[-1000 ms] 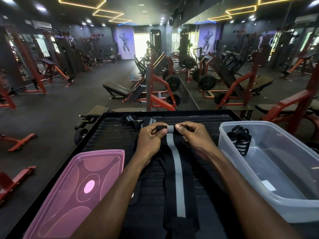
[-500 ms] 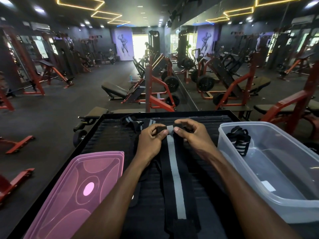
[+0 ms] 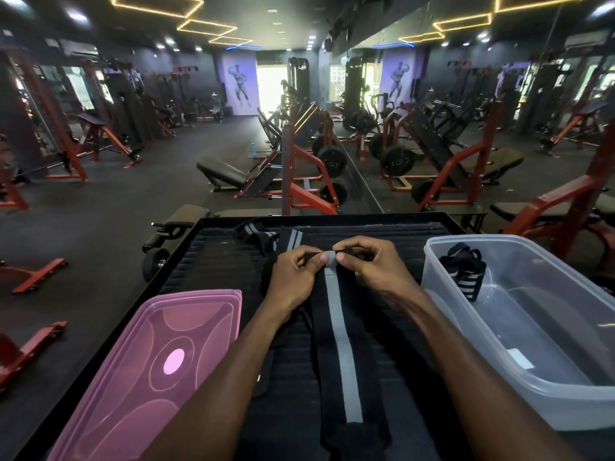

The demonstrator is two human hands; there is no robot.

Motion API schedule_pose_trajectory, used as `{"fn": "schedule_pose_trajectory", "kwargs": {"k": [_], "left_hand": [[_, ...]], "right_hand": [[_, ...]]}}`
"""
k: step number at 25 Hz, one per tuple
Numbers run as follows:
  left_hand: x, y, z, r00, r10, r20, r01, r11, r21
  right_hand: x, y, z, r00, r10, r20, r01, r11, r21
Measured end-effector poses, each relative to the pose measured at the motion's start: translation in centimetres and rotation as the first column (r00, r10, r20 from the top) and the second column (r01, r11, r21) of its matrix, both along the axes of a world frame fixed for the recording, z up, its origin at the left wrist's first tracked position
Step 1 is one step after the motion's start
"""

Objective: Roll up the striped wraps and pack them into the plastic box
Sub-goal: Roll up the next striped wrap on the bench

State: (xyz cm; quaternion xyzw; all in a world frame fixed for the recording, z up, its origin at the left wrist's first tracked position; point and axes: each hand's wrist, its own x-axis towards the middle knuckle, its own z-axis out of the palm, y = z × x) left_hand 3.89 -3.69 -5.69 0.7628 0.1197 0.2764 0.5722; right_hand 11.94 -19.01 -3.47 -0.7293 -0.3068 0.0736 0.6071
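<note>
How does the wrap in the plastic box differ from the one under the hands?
The wrap in the plastic box is bundled up; the wrap on the table lies flat, stretched toward the person. The boxed one is untouched; the left hand and right hand pinch the flat one's far end. Both are black with grey striping.

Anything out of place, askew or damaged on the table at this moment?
Nothing stands out. Both hands, left and right, pinch the far end of the wrap lying straight on the table. One rolled wrap sits in the box; the pink lid lies flat alongside.
</note>
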Motion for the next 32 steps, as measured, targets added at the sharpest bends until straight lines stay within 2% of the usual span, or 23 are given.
{"fn": "schedule_pose_trajectory", "kwargs": {"k": [3, 6, 9, 11, 14, 17, 18, 20, 22, 24, 26, 28, 30, 32], "left_hand": [[0.0, 0.0, -0.2, 1.0, 0.001, 0.019, -0.001, 1.0, -0.01], [0.0, -0.3, -0.5, 0.999, -0.049, 0.009, 0.049, 0.997, -0.052], [-0.1, -0.4, -0.9, 0.979, -0.141, -0.145, 0.102, 0.964, -0.245], [0.0, -0.2, -1.2, 0.961, -0.166, -0.22, 0.095, 0.949, -0.301], [0.1, 0.0, -1.5, 0.98, -0.103, -0.168, 0.063, 0.972, -0.228], [0.2, -0.1, -1.6, 0.99, -0.068, -0.122, 0.049, 0.987, -0.153], [0.3, 0.0, -1.7, 0.992, -0.051, -0.116, 0.037, 0.992, -0.12], [0.3, -0.1, -1.7, 0.994, -0.036, -0.102, 0.029, 0.997, -0.069], [0.3, -0.2, -1.8, 0.992, -0.082, -0.099, 0.069, 0.989, -0.133], [0.4, -0.2, -1.9, 0.981, -0.15, -0.12, 0.12, 0.966, -0.228], [0.3, -0.2, -2.0, 0.978, -0.148, -0.145, 0.118, 0.973, -0.199], [0.2, -0.1, -1.8, 0.986, -0.108, -0.124, 0.091, 0.987, -0.135], [0.0, -0.3, -1.5, 0.993, -0.083, -0.083, 0.075, 0.993, -0.093], [-0.2, -0.3, -1.3, 0.994, -0.088, -0.059, 0.084, 0.994, -0.064]], "right_hand": [[0.0, 0.1, -0.2, 0.998, 0.004, -0.065, -0.007, 0.999, -0.054], [0.6, 0.0, -0.7, 0.998, -0.024, 0.062, 0.03, 0.995, -0.096], [0.9, -0.3, -0.7, 0.992, -0.016, 0.122, 0.027, 0.996, -0.089], [0.8, -0.3, -0.7, 0.99, 0.012, 0.142, 0.002, 0.995, -0.1], [0.9, -0.1, -1.0, 0.993, 0.014, 0.114, -0.002, 0.994, -0.106], [0.6, -0.2, -0.8, 0.999, 0.003, -0.049, -0.01, 0.99, -0.142], [0.5, -0.2, -0.9, 0.998, 0.011, -0.063, -0.02, 0.988, -0.152], [0.7, -0.1, -1.1, 1.0, -0.005, 0.002, 0.005, 0.987, -0.161], [1.1, -0.2, -1.4, 0.998, -0.017, 0.056, 0.025, 0.991, -0.132], [1.4, -0.2, -1.6, 0.999, -0.023, 0.042, 0.027, 0.995, -0.092], [1.5, -0.2, -1.8, 0.999, -0.015, 0.028, 0.017, 0.997, -0.075], [1.2, -0.2, -1.5, 0.998, 0.014, -0.053, -0.016, 0.999, -0.043], [0.8, -0.3, -1.0, 0.978, 0.061, -0.2, -0.065, 0.998, -0.014], [0.6, -0.3, -1.0, 0.973, 0.062, -0.224, -0.073, 0.997, -0.039]]}}
